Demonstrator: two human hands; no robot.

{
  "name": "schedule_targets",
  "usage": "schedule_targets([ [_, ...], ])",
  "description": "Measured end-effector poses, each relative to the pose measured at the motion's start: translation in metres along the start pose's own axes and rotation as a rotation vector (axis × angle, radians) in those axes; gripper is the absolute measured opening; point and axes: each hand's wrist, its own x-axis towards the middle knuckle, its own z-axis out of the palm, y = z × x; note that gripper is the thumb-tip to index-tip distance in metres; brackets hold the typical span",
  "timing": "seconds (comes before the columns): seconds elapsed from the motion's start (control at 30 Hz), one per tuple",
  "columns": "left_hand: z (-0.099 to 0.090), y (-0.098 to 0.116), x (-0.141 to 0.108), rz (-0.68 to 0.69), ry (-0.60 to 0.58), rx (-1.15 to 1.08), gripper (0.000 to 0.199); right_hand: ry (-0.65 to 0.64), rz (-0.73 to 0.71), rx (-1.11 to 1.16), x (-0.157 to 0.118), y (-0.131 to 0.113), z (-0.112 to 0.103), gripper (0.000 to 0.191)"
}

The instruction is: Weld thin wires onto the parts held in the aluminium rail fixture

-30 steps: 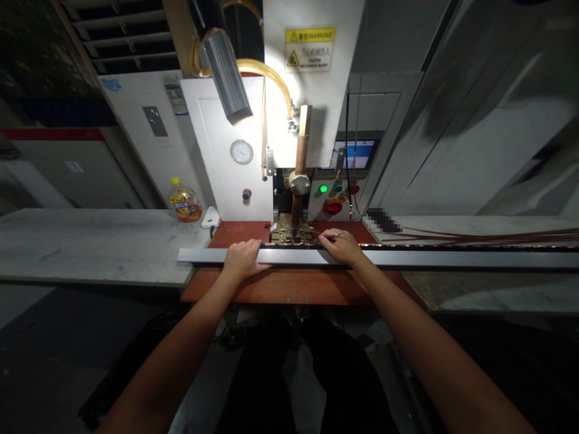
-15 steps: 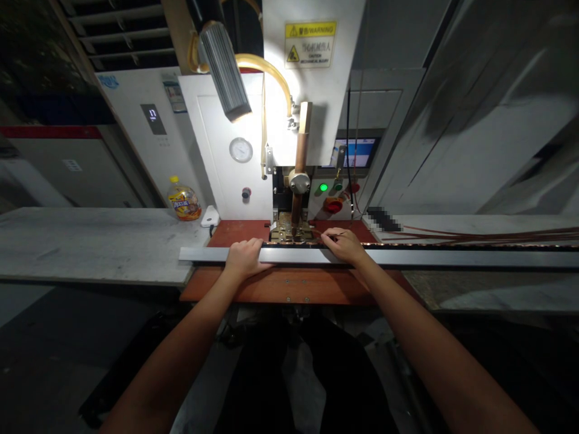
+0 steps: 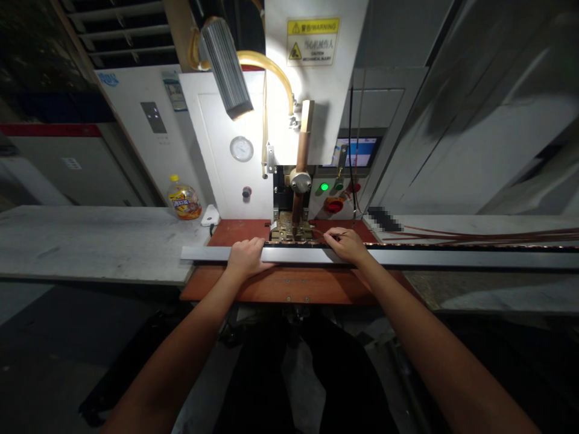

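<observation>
A long silvery bar [image 3: 420, 257] lies across the front of the machine, over a reddish-brown board [image 3: 271, 284]. My left hand [image 3: 246, 257] is wrapped over the bar near its left end. To the right of the machine's copper rod [image 3: 297, 208], my right hand [image 3: 344, 244] rests at the bar with its fingers pinched on a thin brown wire [image 3: 319, 232]. The rod's tip stands over a small metal fixture [image 3: 284, 226] just behind the bar, between my hands.
On the left bench [image 3: 90, 241] stand a bottle of orange liquid [image 3: 184, 199] and a small white device [image 3: 210, 216]. Several brown wires [image 3: 479, 235] lie on the right bench behind the bar. A grey cylindrical lamp [image 3: 227, 69] hangs above.
The bar and both my hands appear very slightly further right, along with a small shift of the whole view. My grips look the same.
</observation>
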Motion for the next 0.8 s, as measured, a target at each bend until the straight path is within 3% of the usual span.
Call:
schedule_targets([
  [0.8,0.0035,0.0051,0.0034,0.014,0.000,0.014,0.059,0.024,0.023,0.022,-0.0025,0.0038,-0.0048,0.032],
])
